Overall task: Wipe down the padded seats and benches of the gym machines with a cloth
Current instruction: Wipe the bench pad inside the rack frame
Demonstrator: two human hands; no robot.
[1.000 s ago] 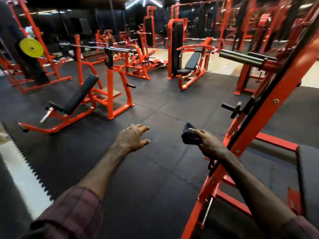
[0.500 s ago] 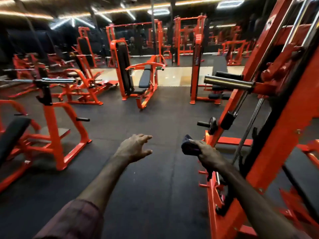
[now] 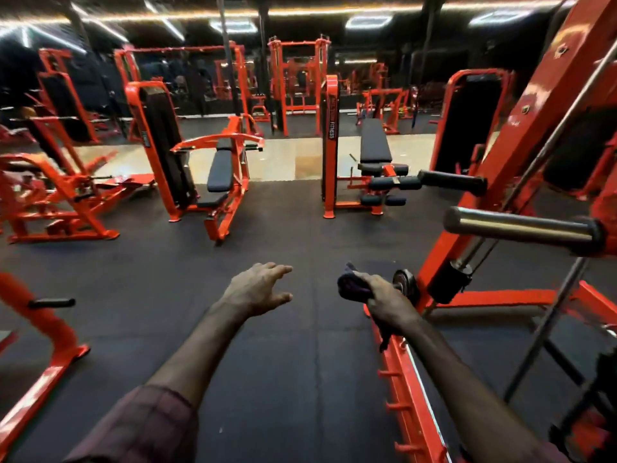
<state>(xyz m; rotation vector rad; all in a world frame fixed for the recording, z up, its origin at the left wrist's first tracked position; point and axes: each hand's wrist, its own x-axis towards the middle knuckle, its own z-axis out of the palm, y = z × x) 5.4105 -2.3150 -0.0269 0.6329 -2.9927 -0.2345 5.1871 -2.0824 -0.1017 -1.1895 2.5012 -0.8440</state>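
My right hand (image 3: 387, 300) grips a bunched dark purple cloth (image 3: 350, 285), held out in front of me above the floor. My left hand (image 3: 258, 289) is stretched forward beside it, fingers loosely spread and holding nothing. Ahead at the left stands an orange press machine with a black padded seat and backrest (image 3: 220, 170). Ahead at the right an orange leg machine has a black padded backrest (image 3: 374, 142) and black roller pads (image 3: 394, 183). Both hands are well short of these pads.
An orange machine frame (image 3: 507, 182) rises close on my right, with a steel bar (image 3: 514, 227) jutting left and a low base rail (image 3: 410, 402) by my right arm. Another orange frame (image 3: 50, 332) stands at the near left. Black rubber floor (image 3: 267, 379) lies ahead.
The view has swung to the right and moved forward: the incline bench at the left has left the frame, and the press and leg machines are closer. Both hands keep their pose.
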